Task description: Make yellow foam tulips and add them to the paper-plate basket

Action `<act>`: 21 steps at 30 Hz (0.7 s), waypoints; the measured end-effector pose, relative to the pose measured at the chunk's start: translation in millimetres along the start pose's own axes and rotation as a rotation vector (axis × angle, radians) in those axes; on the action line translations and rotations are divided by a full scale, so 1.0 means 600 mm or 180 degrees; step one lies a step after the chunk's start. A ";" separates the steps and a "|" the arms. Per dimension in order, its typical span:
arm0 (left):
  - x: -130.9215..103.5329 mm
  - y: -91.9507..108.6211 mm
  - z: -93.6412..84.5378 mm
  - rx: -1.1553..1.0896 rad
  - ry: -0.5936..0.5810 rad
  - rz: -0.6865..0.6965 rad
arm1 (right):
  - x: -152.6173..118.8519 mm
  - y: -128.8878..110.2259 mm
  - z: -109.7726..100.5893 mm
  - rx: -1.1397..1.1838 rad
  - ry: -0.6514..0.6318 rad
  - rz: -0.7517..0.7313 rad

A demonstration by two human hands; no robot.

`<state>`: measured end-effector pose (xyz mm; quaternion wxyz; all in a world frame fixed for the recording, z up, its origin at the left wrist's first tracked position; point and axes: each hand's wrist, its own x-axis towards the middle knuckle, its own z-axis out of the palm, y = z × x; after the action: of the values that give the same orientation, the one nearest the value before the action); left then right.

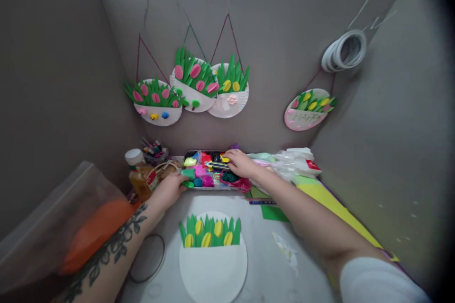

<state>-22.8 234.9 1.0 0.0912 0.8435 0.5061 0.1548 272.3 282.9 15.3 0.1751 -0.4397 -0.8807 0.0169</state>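
Observation:
My left hand (171, 188) is at the left end of a tray (213, 188), with its fingers closed on a green packet (188, 173) that looks like modelling clay. My right hand (242, 164) reaches into the tray from the right, its fingers bent together beside slim dark and silver tools (216, 165) and a yellow piece (224, 158). What lies under those fingers is hidden. Pink clay (200, 171) and a skein of dark red yarn (242, 183) are in the tray. Nearer me lies a white paper plate (213, 270) with green paper leaves (210, 233) and yellow paper tulips.
A bottle of amber liquid (142, 180) and a cup of pens (156, 151) stand left, near an orange item in a clear bag (99, 227). Plastic packs (295, 163) and yellow paper (330, 199) lie right. Several decorated plates (229, 104) and tape rolls (344, 51) hang behind.

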 end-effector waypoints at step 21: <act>0.008 0.031 -0.024 0.1174 0.0414 -0.1052 | 0.049 -0.112 0.064 0.0404 -0.0635 0.0399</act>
<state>-10.5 230.3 20.9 -0.0728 0.7400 0.6616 0.0968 192.2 269.7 0.1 0.1127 -0.4781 -0.8617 0.1271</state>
